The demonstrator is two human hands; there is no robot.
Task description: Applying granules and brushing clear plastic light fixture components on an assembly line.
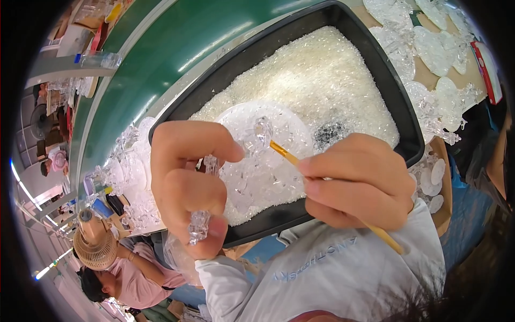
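My left hand [190,182] is closed around a clear plastic ornament [263,131]. Its faceted stem pokes out below my fingers, and a round, frosted-looking disc shows behind the upper end. In my right hand [359,182] is a slim paintbrush [389,242] with a yellow handle, pinched between thumb and fingers. The brush's tip points left and reaches close to the ornament's clear knob; whether they touch I cannot tell. Beneath both hands lies a black tray [394,91] filled with glittering whitish flakes [316,70].
Clear plastic pieces [437,51] crowd the table at the right, and more clear pieces [134,161] sit left of the tray. A green surface [139,80] runs past the far side. At lower left, a person in pink [142,276] is beside a fan [95,247].
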